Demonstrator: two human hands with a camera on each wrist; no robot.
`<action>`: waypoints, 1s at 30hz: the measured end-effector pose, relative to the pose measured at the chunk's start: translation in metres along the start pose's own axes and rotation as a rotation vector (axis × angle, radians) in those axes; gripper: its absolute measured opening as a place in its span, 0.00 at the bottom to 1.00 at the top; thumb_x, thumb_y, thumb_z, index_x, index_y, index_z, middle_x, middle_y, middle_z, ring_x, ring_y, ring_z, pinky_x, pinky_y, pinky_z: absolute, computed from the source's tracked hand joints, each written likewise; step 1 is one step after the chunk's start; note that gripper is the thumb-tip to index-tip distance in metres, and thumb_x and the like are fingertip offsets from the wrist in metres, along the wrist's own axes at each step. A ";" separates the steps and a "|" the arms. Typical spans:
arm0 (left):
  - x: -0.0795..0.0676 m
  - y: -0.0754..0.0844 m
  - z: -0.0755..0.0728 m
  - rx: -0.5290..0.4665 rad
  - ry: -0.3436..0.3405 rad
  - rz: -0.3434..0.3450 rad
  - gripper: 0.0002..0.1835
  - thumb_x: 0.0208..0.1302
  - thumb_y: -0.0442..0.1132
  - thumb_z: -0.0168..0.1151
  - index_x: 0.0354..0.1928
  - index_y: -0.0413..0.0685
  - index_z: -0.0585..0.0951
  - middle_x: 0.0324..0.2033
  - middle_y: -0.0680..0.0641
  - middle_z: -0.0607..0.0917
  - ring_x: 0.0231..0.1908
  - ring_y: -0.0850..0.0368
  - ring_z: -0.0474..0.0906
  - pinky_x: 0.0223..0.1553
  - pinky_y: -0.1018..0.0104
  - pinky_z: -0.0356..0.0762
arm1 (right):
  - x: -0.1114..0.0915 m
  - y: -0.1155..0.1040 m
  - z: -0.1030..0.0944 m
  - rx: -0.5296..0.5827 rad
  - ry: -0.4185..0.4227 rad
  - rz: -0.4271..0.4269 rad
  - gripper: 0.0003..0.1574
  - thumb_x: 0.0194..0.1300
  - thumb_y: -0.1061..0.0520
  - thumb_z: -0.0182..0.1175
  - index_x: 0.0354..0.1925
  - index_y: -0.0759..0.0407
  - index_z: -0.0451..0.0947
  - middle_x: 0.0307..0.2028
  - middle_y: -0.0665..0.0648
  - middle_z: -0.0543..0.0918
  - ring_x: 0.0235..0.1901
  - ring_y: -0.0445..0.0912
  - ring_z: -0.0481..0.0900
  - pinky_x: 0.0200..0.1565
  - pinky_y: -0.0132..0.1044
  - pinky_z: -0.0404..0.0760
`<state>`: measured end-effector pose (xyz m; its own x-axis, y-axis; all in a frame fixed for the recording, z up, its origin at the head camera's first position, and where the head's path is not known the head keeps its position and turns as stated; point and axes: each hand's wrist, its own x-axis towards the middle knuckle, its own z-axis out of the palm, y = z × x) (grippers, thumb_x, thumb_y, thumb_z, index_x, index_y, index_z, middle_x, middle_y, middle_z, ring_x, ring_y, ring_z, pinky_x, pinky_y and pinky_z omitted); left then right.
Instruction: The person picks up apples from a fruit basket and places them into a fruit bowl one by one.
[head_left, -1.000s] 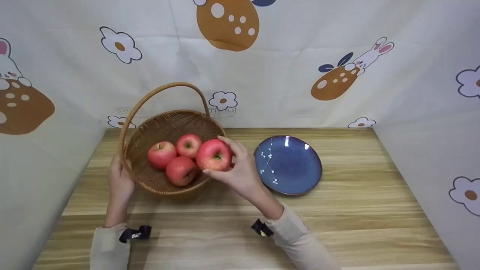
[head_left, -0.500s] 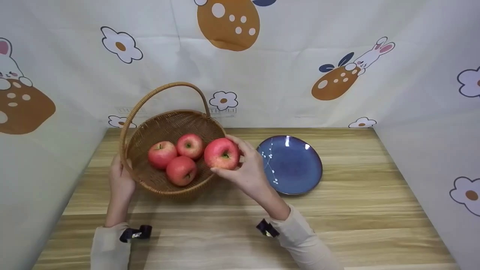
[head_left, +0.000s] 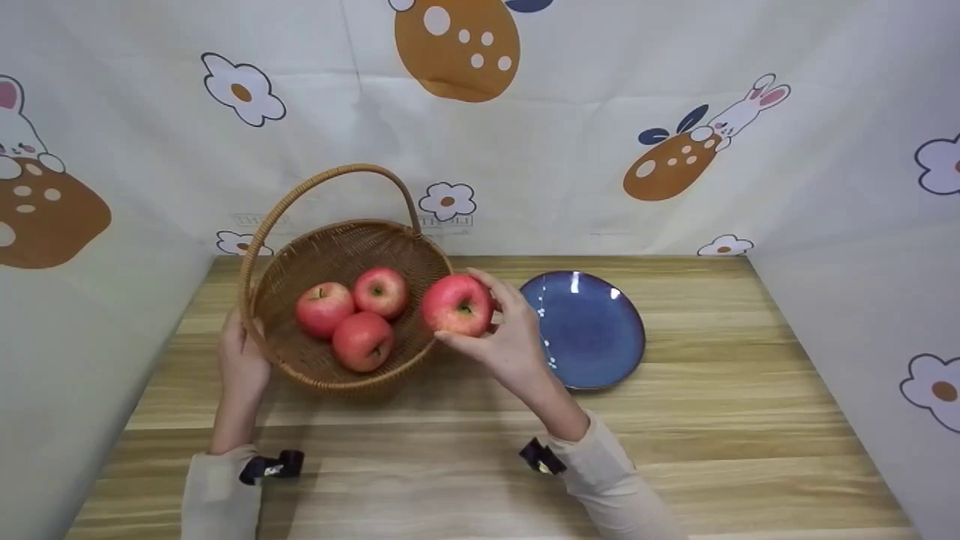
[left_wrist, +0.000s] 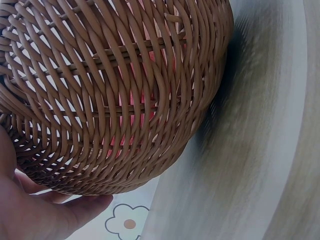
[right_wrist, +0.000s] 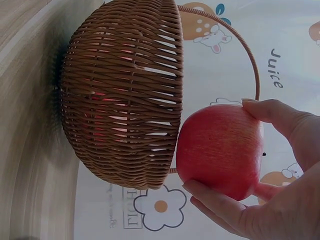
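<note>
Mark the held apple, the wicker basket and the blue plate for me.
Held apple (head_left: 455,304): head view, skin beside the stem.
Wicker basket (head_left: 335,253): head view, bare inner wall.
Blue plate (head_left: 590,331): head view, bare middle.

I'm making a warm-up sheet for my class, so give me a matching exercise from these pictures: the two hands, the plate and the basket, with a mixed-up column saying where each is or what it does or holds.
Column one
1. Left hand
2. Right hand
3. Blue plate
4. Wicker basket

Column two
A. Has three apples inside
B. Lies on the wooden table
C. Grips the basket's side
D. Holds a single red apple

Right pairs: 1-C, 2-D, 3-B, 4-A
</note>
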<state>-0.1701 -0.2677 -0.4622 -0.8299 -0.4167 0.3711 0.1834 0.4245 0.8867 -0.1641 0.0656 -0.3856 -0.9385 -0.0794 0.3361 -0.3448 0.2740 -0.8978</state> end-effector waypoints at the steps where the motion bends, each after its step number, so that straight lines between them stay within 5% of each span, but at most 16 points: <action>1: 0.000 0.000 0.000 0.006 0.000 0.000 0.18 0.78 0.30 0.44 0.58 0.23 0.76 0.49 0.26 0.79 0.46 0.66 0.70 0.52 0.69 0.66 | 0.000 0.001 -0.001 0.003 0.005 0.000 0.50 0.45 0.61 0.85 0.67 0.65 0.78 0.59 0.66 0.82 0.55 0.56 0.84 0.46 0.43 0.89; 9: 0.001 -0.001 0.000 -0.031 -0.006 0.021 0.19 0.77 0.29 0.42 0.58 0.22 0.76 0.52 0.26 0.79 0.48 0.60 0.71 0.54 0.70 0.65 | 0.000 0.005 -0.008 -0.002 0.038 -0.008 0.50 0.44 0.62 0.86 0.66 0.67 0.78 0.57 0.65 0.84 0.53 0.55 0.83 0.46 0.39 0.87; 19: 0.000 0.002 0.000 -0.040 -0.024 0.003 0.22 0.78 0.30 0.41 0.64 0.23 0.75 0.59 0.25 0.79 0.59 0.49 0.74 0.58 0.72 0.65 | 0.000 0.008 -0.015 -0.084 0.064 0.002 0.50 0.44 0.58 0.87 0.65 0.64 0.80 0.58 0.63 0.85 0.55 0.56 0.83 0.56 0.50 0.83; 30: 0.000 0.001 0.000 -0.025 -0.004 0.001 0.20 0.77 0.29 0.43 0.60 0.23 0.76 0.53 0.26 0.80 0.49 0.62 0.71 0.53 0.71 0.65 | 0.000 0.013 -0.021 -0.093 0.079 0.021 0.50 0.44 0.59 0.87 0.66 0.64 0.79 0.59 0.65 0.84 0.55 0.58 0.83 0.56 0.53 0.82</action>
<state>-0.1704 -0.2674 -0.4613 -0.8319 -0.4131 0.3706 0.1970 0.4045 0.8931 -0.1676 0.0887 -0.3911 -0.9396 0.0020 0.3421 -0.3182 0.3625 -0.8760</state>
